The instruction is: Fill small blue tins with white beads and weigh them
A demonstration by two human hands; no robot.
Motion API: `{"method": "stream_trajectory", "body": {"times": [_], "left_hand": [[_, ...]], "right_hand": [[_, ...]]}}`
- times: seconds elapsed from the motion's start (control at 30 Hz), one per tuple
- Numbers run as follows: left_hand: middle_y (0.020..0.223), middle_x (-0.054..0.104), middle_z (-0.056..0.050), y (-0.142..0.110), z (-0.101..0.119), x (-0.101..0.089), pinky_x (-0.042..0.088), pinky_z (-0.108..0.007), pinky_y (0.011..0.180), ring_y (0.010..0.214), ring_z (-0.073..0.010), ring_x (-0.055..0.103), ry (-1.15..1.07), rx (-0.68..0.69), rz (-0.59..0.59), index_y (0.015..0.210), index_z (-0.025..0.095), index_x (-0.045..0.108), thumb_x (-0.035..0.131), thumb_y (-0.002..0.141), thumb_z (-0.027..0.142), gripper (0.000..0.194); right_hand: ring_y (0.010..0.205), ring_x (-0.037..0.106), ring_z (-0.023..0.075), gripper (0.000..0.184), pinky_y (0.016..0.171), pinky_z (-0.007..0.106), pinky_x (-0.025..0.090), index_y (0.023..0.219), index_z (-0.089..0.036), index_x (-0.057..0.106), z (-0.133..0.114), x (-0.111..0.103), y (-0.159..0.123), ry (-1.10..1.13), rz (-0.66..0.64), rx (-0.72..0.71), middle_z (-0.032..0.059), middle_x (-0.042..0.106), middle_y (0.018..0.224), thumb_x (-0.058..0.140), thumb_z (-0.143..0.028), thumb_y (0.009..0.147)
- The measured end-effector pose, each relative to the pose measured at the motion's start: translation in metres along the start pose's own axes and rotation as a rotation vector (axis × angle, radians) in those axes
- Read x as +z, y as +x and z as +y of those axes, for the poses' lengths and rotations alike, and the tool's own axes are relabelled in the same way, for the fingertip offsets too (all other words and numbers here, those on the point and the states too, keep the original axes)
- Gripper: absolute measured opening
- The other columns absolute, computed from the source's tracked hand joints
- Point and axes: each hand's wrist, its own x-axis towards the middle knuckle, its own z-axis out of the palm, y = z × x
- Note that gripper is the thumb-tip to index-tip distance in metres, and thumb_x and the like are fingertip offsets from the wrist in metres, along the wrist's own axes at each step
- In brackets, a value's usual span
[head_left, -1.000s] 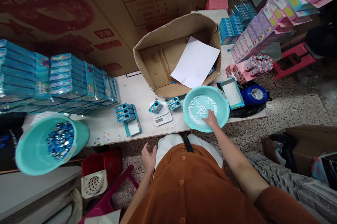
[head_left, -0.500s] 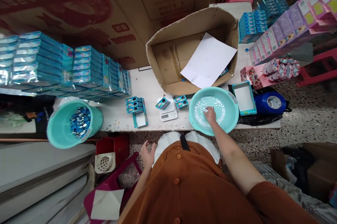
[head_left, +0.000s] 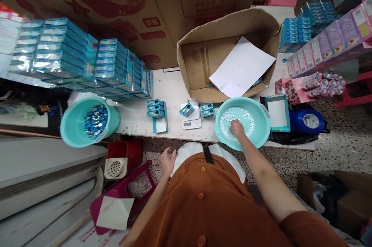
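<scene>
Item: my right hand (head_left: 236, 127), fingers (head_left: 233, 123) bunched among the small white pieces (head_left: 223, 124), any pinch hidden, in a teal basin (head_left: 260, 112) whose perch at the counter (head_left: 171, 88) edge risks spilling if knocked; my left hand (head_left: 167, 161) spread, off it.

The right hand (head_left: 236, 127) is touching small white pieces (head_left: 229, 119) in a teal basin (head_left: 257, 132), with a digital scale (head_left: 191, 123) sitting at nine o'clock and the open left hand (head_left: 167, 161) hanging at eight.

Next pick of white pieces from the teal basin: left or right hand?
Right, probably. The right hand is resting on the white pieces in the teal plastic basin, while the left hand hangs open and empty off the table edge, farther from the basin.
</scene>
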Motion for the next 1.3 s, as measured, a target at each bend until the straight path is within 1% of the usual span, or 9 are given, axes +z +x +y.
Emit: {"method": "stream_trajectory", "body": {"times": [0.17,0.3,0.37,0.47,0.53,0.67,0.87,1.1,1.3], "left_hand": [[0.099,0.065,-0.013,-0.003,-0.008,-0.008,0.043,-0.047,0.093,0.099,-0.0286,0.058,-0.01,0.005,0.005,0.105,0.016,0.06,0.05,0.079,0.051,0.045],[0.1,0.064,-0.012,-0.012,-0.017,-0.017,0.043,-0.047,0.095,0.101,-0.0282,0.058,-0.028,-0.024,0.027,0.104,0.017,0.06,0.05,0.079,0.05,0.042],[0.102,0.064,-0.013,-0.019,-0.022,-0.02,0.042,-0.047,0.095,0.103,-0.0284,0.058,-0.027,-0.047,0.031,0.103,0.017,0.06,0.05,0.079,0.05,0.042],[0.104,0.064,-0.013,-0.029,-0.032,-0.023,0.043,-0.047,0.095,0.103,-0.0289,0.057,-0.026,-0.081,0.032,0.102,0.017,0.059,0.049,0.078,0.052,0.043],[0.104,0.065,-0.014,-0.034,-0.038,-0.024,0.043,-0.047,0.095,0.103,-0.0297,0.058,-0.034,-0.102,0.02,0.101,0.017,0.059,0.049,0.077,0.052,0.043],[0.103,0.065,-0.016,-0.039,-0.047,-0.025,0.043,-0.05,0.093,0.103,-0.0328,0.058,-0.045,-0.133,0.009,0.099,0.019,0.059,0.051,0.077,0.05,0.039],[0.098,0.065,-0.015,-0.033,-0.05,-0.029,0.042,-0.056,0.089,0.098,-0.0357,0.059,-0.077,-0.046,0.076,0.096,0.025,0.06,0.052,0.078,0.046,0.028],[0.096,0.066,-0.014,-0.025,-0.053,-0.032,0.042,-0.055,0.091,0.097,-0.0358,0.059,-0.038,-0.019,0.025,0.096,0.025,0.06,0.049,0.078,0.049,0.032],[0.107,0.064,-0.019,-0.021,-0.05,-0.03,0.039,-0.05,0.097,0.106,-0.0352,0.056,0.012,-0.024,-0.077,0.106,0.019,0.06,0.044,0.08,0.052,0.045]], "right_hand": [[0.082,0.063,0.0218,0.026,0.07,0.029,0.043,0.098,-0.008,0.064,-0.009,-0.002,0.004,-0.032,-0.017,0.004,0.0194,0.056,0.11,0.049,-0.004,0.078],[0.078,0.06,0.02,0.024,0.069,0.028,0.041,0.098,-0.008,0.063,-0.009,0.003,0.002,-0.022,0.02,0.041,0.018,0.057,0.106,0.05,-0.008,0.079],[0.077,0.057,0.0186,0.024,0.07,0.028,0.041,0.1,-0.011,0.063,-0.004,0.008,-0.002,0.041,0.099,0.075,0.0146,0.056,0.104,0.051,-0.014,0.079],[0.077,0.053,0.0173,0.022,0.071,0.027,0.039,0.097,-0.015,0.063,0.004,0.019,-0.01,0.197,0.267,0.129,0.0086,0.054,0.099,0.051,-0.021,0.08],[0.078,0.051,0.0173,0.022,0.071,0.027,0.038,0.097,-0.017,0.064,0.008,0.024,-0.014,0.242,0.317,0.151,0.0071,0.053,0.096,0.049,-0.023,0.081],[0.076,0.05,0.0175,0.023,0.07,0.026,0.036,0.098,-0.016,0.064,0.011,0.024,-0.013,0.208,0.268,0.138,0.0078,0.055,0.094,0.048,-0.023,0.083],[0.08,0.054,0.0196,0.019,0.071,0.027,0.036,0.09,-0.013,0.065,0.011,0.015,-0.002,0.204,0.176,0.11,0.0097,0.06,0.09,0.055,-0.018,0.075],[0.08,0.057,0.0189,0.015,0.072,0.025,0.039,0.081,-0.017,0.066,0.017,0.022,-0.011,0.309,0.204,0.141,0.0063,0.065,0.083,0.057,-0.018,0.069],[0.073,0.058,0.0182,0.017,0.065,0.024,0.04,0.079,-0.018,0.066,0.024,0.025,-0.015,0.424,0.258,0.172,0.0045,0.067,0.078,0.054,-0.021,0.068]]}}
